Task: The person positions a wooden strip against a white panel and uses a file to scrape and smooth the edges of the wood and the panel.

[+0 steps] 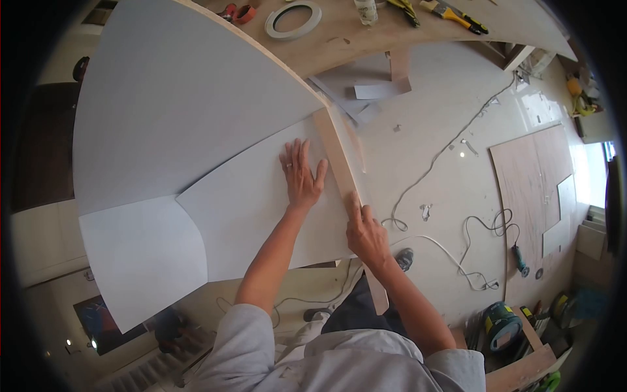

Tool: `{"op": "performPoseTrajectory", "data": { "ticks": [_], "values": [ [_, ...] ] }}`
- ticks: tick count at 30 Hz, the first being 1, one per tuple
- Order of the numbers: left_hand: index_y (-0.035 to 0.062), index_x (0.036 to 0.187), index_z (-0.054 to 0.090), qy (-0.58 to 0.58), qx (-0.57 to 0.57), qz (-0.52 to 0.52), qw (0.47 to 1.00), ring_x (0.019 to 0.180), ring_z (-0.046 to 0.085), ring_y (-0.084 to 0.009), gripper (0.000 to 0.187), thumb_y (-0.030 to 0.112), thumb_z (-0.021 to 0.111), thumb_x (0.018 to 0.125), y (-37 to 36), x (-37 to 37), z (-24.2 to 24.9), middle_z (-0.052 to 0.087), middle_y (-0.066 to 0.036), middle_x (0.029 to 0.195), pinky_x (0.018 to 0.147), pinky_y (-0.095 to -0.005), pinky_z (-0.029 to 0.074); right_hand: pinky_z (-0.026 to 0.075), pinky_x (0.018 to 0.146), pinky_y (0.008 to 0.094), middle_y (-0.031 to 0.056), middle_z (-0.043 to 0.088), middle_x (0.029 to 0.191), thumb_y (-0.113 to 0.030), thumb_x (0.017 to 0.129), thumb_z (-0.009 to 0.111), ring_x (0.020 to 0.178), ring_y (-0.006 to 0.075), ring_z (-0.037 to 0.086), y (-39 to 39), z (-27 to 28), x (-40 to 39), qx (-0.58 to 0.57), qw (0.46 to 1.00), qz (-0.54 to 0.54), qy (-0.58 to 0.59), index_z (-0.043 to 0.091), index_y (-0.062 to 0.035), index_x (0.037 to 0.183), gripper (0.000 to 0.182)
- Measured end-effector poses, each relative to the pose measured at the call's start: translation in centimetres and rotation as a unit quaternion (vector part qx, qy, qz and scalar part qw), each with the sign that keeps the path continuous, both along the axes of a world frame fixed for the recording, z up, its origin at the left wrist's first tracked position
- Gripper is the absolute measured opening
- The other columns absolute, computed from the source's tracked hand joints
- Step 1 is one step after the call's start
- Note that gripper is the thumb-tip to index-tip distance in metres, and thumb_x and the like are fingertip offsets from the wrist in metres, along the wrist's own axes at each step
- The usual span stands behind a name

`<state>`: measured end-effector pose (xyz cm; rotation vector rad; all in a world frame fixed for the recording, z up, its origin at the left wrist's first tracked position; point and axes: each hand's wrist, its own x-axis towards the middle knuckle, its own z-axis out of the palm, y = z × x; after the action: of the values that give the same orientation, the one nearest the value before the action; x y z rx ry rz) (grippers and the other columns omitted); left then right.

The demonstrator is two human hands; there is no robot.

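My left hand (304,175) lies flat with its fingers spread on a white sheet (245,189), a ring on one finger. The sheet covers a panel, and its left part bends away near the corner. Along the sheet's right edge runs a long pale wooden strip (335,149). My right hand (369,234) grips this strip, index finger stretched along it and the other fingers curled at its outer side. The strip's lower end (377,294) juts out past the panel near my legs. Behind the sheet rises a large grey panel (189,91) with a raw wood edge.
A wooden worktop (339,49) carries a tape roll (293,19), a brush (450,13) and a clear bottle (366,12). Cables (434,160) trail over the floor at right. A power tool (520,260) lies on a plywood sheet (529,176). Tubs (501,326) stand lower right.
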<state>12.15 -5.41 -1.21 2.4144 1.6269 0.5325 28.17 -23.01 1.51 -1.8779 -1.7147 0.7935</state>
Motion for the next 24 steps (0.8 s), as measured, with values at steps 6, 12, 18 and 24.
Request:
{"op": "performPoseTrajectory", "data": {
  "ticks": [6,12,18,24],
  "values": [
    [0.0141,0.169,0.025,0.032,-0.019,-0.028,0.999,0.161,0.020,-0.0445,0.077,0.054,0.044,0.107,1.5,2.8,0.4,0.036,-0.016,0.171,0.129,-0.0653,0.003,0.062,0.067,0.0474,0.0202,0.061,0.108,-0.007,0.087,0.066,0.080,0.0410,0.073,0.1,0.0,0.0,-0.004,1.000,-0.001,-0.004,0.028,-0.0025,0.165,0.088],
    [0.0155,0.171,0.023,0.045,-0.013,-0.033,0.998,0.162,0.020,-0.0414,0.075,0.051,0.043,0.108,1.5,2.6,0.2,0.036,-0.011,0.172,0.130,-0.0637,0.001,0.061,0.065,0.0473,0.0193,0.060,0.110,-0.011,0.087,0.068,0.081,0.0397,0.073,-0.1,-0.1,0.1,-0.019,1.000,-0.001,0.005,0.028,-0.0079,0.166,0.089],
    [0.0145,0.171,0.022,0.055,-0.016,-0.033,0.998,0.162,0.018,-0.0407,0.075,0.052,0.040,0.108,1.6,2.6,0.2,0.035,-0.011,0.173,0.130,-0.0631,0.000,0.061,0.064,0.0483,0.0193,0.060,0.110,-0.012,0.089,0.068,0.082,0.0402,0.073,-0.1,-0.4,0.0,-0.014,1.000,-0.007,0.008,0.029,-0.0100,0.166,0.087],
    [0.0136,0.171,0.022,0.061,-0.019,-0.033,0.997,0.163,0.017,-0.0403,0.075,0.052,0.039,0.109,1.7,2.6,0.1,0.034,-0.010,0.173,0.130,-0.0633,0.000,0.061,0.063,0.0483,0.0196,0.060,0.110,-0.013,0.089,0.068,0.080,0.0405,0.072,-0.1,-0.3,0.2,-0.009,1.000,-0.004,0.009,0.029,-0.0088,0.166,0.087]
  ]
}}
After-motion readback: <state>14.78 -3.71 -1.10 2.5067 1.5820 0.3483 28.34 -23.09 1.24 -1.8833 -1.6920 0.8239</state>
